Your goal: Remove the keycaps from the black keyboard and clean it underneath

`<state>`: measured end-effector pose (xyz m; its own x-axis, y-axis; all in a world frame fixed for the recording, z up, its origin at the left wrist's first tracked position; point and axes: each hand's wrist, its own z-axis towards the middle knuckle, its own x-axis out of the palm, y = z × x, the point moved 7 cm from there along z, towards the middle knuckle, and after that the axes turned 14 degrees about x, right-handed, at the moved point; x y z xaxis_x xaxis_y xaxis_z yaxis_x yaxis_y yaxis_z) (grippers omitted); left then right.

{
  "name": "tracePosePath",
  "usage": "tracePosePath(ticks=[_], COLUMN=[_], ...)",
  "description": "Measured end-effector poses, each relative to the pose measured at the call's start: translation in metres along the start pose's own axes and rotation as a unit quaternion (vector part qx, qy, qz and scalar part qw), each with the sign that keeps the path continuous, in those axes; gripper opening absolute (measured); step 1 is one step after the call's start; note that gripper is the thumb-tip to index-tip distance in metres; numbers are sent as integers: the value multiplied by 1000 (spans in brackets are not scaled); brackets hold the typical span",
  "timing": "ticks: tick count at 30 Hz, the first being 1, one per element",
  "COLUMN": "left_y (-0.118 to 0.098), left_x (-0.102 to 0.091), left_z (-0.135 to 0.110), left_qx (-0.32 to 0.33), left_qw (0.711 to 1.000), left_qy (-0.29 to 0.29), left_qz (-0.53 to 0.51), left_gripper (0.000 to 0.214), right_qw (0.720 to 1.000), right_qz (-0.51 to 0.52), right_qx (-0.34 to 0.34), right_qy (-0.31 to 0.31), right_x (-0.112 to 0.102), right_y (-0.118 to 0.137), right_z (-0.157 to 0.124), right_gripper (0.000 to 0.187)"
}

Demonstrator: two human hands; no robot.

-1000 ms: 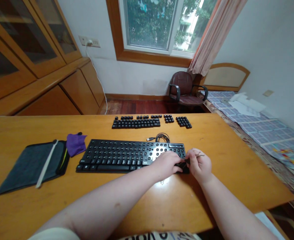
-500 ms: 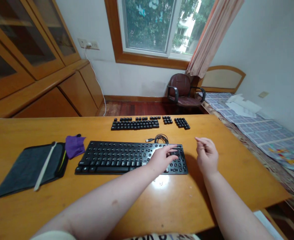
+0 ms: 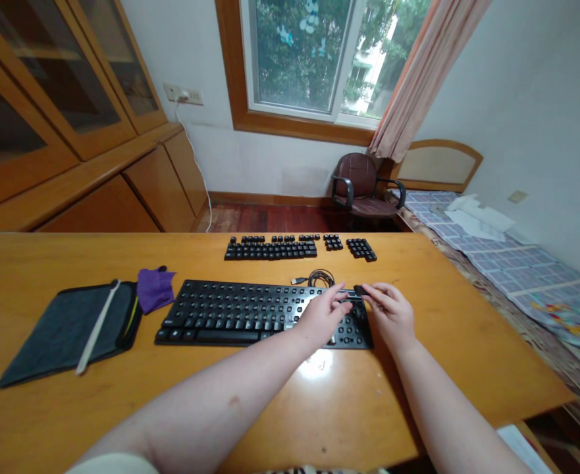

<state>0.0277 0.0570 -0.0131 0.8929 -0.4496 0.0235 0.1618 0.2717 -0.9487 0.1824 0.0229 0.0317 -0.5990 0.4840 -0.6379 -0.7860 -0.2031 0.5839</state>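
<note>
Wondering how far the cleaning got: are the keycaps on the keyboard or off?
Off: the keyboard shows bare switch posts, and the keycaps lie in rows on the desk behind it.

One keyboard (image 3: 260, 313) — two hands (image 3: 322, 316)

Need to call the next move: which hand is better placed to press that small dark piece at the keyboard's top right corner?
Probably the right hand: its fingertips pinch the small dark piece there, while the left hand rests on the keyboard beside it.

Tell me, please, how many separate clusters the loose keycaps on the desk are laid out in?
3: the large keycap block at far centre, a small cluster to its right, and a rightmost cluster. None seem hidden.
</note>
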Motion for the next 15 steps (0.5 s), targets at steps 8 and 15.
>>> tracePosePath(ticks=[8, 15], left_y=[-13, -13], left_x=[-1, -1], left_z=[0, -1], left_qx=[-20, -21], left_qw=[999, 1000], left_qy=[8, 9], left_qz=[26, 16], left_gripper=[36, 35], right_qw=[976, 948], right_qz=[-211, -296], right_qx=[43, 105], right_qy=[38, 48], right_x=[17, 41], right_y=[-57, -83], right_z=[52, 62], right_gripper=[28, 32])
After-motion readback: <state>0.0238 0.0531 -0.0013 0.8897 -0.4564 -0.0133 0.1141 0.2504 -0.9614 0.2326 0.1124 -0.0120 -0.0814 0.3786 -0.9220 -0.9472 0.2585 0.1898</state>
